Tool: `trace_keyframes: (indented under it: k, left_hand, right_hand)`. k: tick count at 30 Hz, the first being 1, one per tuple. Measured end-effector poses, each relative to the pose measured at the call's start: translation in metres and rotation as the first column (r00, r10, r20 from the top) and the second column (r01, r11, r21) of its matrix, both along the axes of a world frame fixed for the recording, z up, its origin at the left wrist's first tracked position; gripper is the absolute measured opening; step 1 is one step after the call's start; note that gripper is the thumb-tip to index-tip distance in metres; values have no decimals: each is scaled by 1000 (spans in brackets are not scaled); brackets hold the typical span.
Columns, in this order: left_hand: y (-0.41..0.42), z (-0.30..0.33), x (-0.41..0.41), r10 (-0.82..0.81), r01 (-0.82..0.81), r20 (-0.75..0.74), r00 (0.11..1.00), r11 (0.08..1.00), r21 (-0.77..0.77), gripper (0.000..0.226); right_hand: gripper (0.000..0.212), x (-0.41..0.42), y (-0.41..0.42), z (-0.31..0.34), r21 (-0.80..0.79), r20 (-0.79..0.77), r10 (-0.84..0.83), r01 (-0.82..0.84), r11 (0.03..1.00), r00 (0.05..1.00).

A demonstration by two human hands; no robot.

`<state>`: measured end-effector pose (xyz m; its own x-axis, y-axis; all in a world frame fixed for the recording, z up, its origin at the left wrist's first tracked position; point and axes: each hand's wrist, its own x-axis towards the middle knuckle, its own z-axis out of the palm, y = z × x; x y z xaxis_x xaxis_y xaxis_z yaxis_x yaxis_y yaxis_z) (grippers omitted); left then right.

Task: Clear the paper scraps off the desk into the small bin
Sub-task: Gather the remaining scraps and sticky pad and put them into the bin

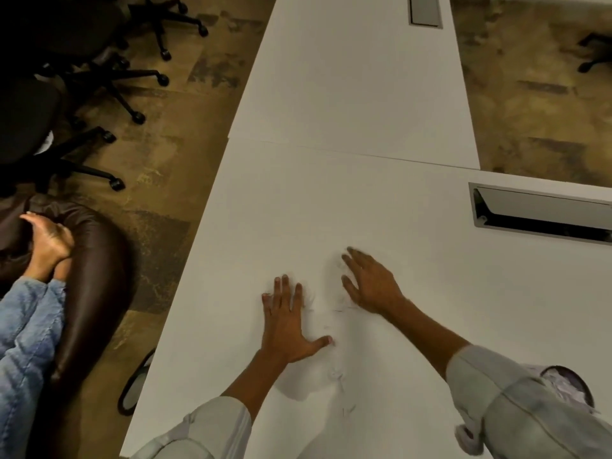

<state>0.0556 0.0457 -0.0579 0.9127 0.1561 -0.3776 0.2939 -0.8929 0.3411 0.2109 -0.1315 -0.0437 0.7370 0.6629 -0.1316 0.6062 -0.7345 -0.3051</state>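
Observation:
Small white paper scraps (337,376) lie scattered on the white desk (331,210), hard to tell from its surface, in a loose line between and below my hands. My left hand (286,323) lies flat on the desk, fingers spread, thumb pointing right toward the scraps. My right hand (371,283) rests palm down a little farther away, fingers apart and blurred. Neither hand holds anything. A dark round rim (132,389) shows on the floor under the desk's left edge; I cannot tell whether it is the small bin.
A cable slot (543,213) is set into the desk at the right, another (425,11) at the far end. Left of the desk a person sits on a brown beanbag (96,276), bare foot (48,246) up. Black office chairs (66,77) stand on the floor beyond.

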Motion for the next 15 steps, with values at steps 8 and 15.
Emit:
trace_keyframes:
  k: [8, 15]
  left_hand:
    - [24, -1, 2, 78, -81, -159, 984, 997, -15, 146]
    - [-14, 1, -24, -223, 215, -65, 973, 970, -117, 142]
  right_hand:
    - [65, 23, 30, -12, -283, -242, 9, -80, 956, 970]
    - [67, -74, -8, -28, -160, -170, 74, -102, 982, 983]
